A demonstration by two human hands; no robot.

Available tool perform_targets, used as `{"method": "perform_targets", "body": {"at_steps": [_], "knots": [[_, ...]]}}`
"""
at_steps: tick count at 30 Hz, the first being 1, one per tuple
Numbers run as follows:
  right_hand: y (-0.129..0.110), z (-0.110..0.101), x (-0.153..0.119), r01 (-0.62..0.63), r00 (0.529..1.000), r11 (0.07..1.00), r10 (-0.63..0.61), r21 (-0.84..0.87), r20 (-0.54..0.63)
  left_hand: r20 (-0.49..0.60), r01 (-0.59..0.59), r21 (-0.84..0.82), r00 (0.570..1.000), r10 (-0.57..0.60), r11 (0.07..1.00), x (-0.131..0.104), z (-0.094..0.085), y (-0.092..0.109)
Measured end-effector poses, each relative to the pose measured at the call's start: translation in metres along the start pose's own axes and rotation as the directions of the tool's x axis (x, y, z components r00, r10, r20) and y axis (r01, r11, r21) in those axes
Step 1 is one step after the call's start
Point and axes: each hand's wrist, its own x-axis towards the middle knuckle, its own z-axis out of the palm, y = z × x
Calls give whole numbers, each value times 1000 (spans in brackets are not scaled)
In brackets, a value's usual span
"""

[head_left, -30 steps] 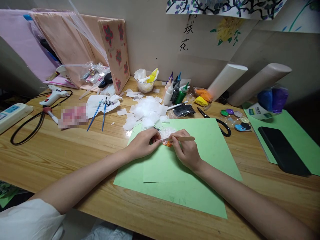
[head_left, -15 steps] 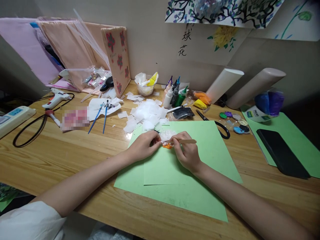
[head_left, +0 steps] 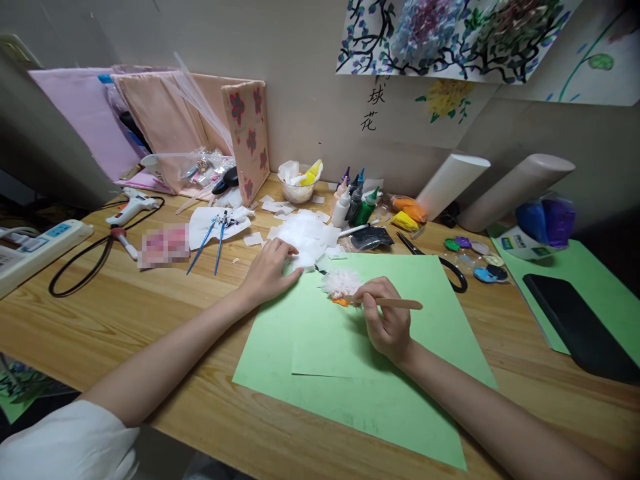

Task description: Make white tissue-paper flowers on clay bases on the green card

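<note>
On paper (head_left: 325, 347): white tuft (head_left: 341, 283), seemingly frilly.

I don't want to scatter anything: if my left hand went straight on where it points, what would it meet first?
Probably the white paper pile; your left hand seems at its edge, contact unclear.

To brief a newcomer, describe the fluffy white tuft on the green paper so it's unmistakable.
On the wooden table, find the overlapping green sheets at the middle of the view. Near their back edge sits the fluffy white tuft, with a small orange piece at its near side. Unlike the heap of flat white paper pieces just behind it, it is a rounded, frilly cluster.
</note>
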Motion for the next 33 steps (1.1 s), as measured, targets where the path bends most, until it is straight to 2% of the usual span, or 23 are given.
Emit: {"method": "perform_targets", "body": {"at_steps": [4,10,16,23,28,33], "knots": [[-1,1,-2,-36,999,998,35,51,19,4,-12,7,1000,12,1000,2,4,-7],[-1,1,-6,-242,970,945,232,218,71,-26,-19,-9,999,18,1000,3,5,-9],[2,3,-4,-353,935,878,347,323,78,-49,9,-52,999,-11,999,2,4,-7],[1,3,-4,-355,933,871,353,340,69,-91,5,-113,996,-16,994,1,3,-6],[2,3,-3,-340,936,890,353,305,12,-206,-2,-183,978,-36,983,1,-1,2],[2,2,-2,-360,930,902,367,239,19,-192,-94,-194,980,56,977,-4,-2,14]]}}
